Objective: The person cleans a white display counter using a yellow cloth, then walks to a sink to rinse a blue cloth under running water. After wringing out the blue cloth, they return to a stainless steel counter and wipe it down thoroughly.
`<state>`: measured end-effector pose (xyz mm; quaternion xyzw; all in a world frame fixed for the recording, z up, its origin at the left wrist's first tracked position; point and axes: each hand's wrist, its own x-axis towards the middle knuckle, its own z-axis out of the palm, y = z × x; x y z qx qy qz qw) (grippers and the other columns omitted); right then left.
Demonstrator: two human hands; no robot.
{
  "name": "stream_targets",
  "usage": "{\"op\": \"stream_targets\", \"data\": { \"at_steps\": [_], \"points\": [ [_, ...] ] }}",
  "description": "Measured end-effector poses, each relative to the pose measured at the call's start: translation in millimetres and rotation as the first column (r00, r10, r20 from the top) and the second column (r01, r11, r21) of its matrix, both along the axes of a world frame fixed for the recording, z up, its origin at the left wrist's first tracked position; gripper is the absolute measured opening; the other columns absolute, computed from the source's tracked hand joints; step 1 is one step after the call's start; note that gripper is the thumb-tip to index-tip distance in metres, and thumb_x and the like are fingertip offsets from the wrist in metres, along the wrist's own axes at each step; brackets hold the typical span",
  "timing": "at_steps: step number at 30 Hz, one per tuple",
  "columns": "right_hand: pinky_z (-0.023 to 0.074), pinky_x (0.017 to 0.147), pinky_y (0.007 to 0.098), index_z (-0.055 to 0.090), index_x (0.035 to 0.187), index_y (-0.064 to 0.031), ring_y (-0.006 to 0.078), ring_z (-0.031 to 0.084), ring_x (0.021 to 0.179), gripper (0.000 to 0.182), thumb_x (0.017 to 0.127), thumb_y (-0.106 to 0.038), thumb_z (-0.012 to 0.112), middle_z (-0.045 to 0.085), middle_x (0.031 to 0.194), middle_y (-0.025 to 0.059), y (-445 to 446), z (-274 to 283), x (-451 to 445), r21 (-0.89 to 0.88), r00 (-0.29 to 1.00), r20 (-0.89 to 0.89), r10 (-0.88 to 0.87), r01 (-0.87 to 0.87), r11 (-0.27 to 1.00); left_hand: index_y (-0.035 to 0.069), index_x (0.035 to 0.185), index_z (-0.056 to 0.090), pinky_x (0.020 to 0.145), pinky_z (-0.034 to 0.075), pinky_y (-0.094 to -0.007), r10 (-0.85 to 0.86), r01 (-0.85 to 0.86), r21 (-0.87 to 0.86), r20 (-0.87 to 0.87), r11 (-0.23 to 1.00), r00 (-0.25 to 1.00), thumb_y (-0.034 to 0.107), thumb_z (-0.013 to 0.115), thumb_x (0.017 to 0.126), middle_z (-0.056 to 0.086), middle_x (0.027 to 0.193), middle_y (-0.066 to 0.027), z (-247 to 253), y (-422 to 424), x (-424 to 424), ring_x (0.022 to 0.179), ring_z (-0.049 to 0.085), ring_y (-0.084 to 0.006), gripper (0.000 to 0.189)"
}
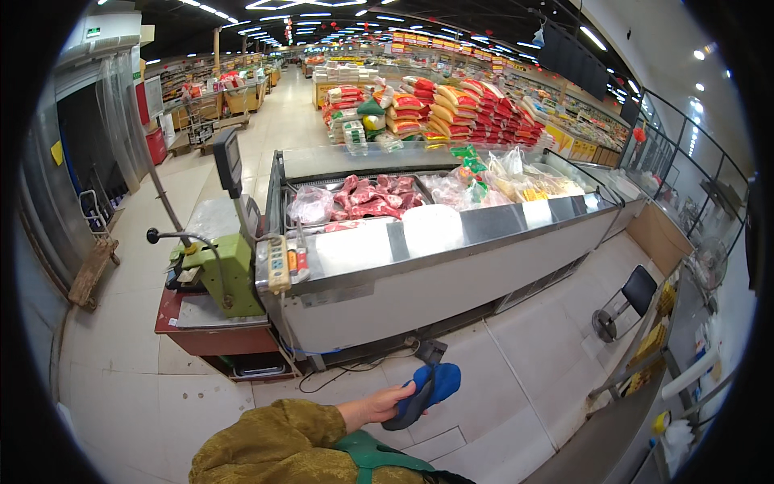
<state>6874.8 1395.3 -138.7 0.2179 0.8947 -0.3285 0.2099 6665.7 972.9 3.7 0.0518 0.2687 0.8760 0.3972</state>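
Observation:
My left hand [384,404] reaches across in front of my body, out of a loose brown-gold sleeve [272,435]. It grips a soft blue and dark-grey item [432,387], like folded cloth or gloves; exactly which I cannot tell. The thumb lies on top and fingertips show at its lower edge. Part of a green apron [375,455] shows below the wrist. My right hand is out of view. Ahead stands a long meat display case [387,311], with cuts of raw red meat [378,196] in a tray and bagged goods [478,184] to the right.
A green hand-lever machine [227,275] and a scale display [228,162] stand at the case's left end, beside a power strip [278,263]. Cables [363,366] trail on the floor. To the right are a black chair [638,290] and a work counter [623,429].

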Motion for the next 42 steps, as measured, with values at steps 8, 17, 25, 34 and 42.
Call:
{"op": "stream_targets", "data": {
  "at_steps": [8, 17, 25, 34, 42],
  "points": [
    [0.0488, 0.070, 0.0290, 0.052, 0.118, 0.0015, 0.0188, 0.062, 0.082, 0.041, 0.089, -0.027, 0.053, 0.063, 0.099, 0.0134, 62, 23, -220, -0.185, 0.925, -0.381, 0.010, -0.087, 0.979, 0.009, 0.140, 0.025, 0.093, 0.043, -0.0363, -0.133, 0.154, 0.092, -0.201, 0.984, 0.970, 0.034, 0.055, 0.089, 0.038, 0.136, -0.0141, 11, 62, -126, 0.112, 0.050, -0.0230, 0.064],
    [0.0453, 0.080, 0.0282, 0.035, 0.135, -0.0074, 0.0169, 0.058, 0.095, 0.053, 0.087, -0.013, 0.057, 0.055, 0.117, 0.0101, 0, 133, -314, -0.735, 0.954, -0.203, -0.221, 0.001, 0.678, 0.012, 0.139, 0.031, 0.085, 0.042, -0.0257, -0.253, 0.255, 0.117, -0.038, 0.960, 0.967, 0.034, 0.039, 0.095, 0.046, 0.130, -0.0049, -72, 232, -279, 0.109, 0.048, -0.0130, 0.050],
    [0.0429, 0.092, 0.0364, 0.031, 0.132, -0.0014, 0.0243, 0.051, 0.112, 0.075, 0.071, -0.016, 0.073, 0.048, 0.125, 0.0150, 28, 176, -440, -0.663, 0.780, -0.499, -0.377, -0.064, 0.746, 0.007, 0.128, 0.043, 0.087, 0.045, -0.0296, -0.355, 0.381, 0.095, -0.212, 0.920, 0.911, 0.021, 0.059, 0.087, 0.052, 0.120, -0.0081, 12, 336, -357, 0.104, 0.053, -0.0157, 0.046],
    [0.0458, 0.075, 0.0380, 0.064, 0.094, -0.0077, 0.0320, 0.058, 0.087, 0.032, 0.068, -0.025, 0.073, 0.061, 0.091, 0.0153, 162, 164, -568, -0.102, 0.702, -0.633, 0.327, -0.494, 0.863, 0.003, 0.089, 0.061, 0.086, 0.047, -0.0335, -0.268, 0.262, -0.090, -0.550, 0.961, 0.791, 0.007, 0.063, 0.080, 0.054, 0.112, -0.0174, 52, 397, -465, 0.102, 0.054, -0.0251, 0.010],
    [0.0462, 0.064, 0.0290, 0.059, 0.088, -0.0026, 0.0175, 0.059, 0.070, 0.026, 0.073, -0.021, 0.069, 0.062, 0.076, 0.0104, 240, 190, -627, -0.375, 0.816, -0.561, -0.139, -0.101, 0.922, 0.002, 0.103, 0.061, 0.080, 0.048, -0.0292, -0.264, -0.106, -0.569, -0.529, 0.816, 0.806, 0.009, 0.062, 0.080, 0.060, 0.110, -0.0128, 49, 438, -524, 0.090, 0.060, -0.0196, 0.025]
  ]
}}
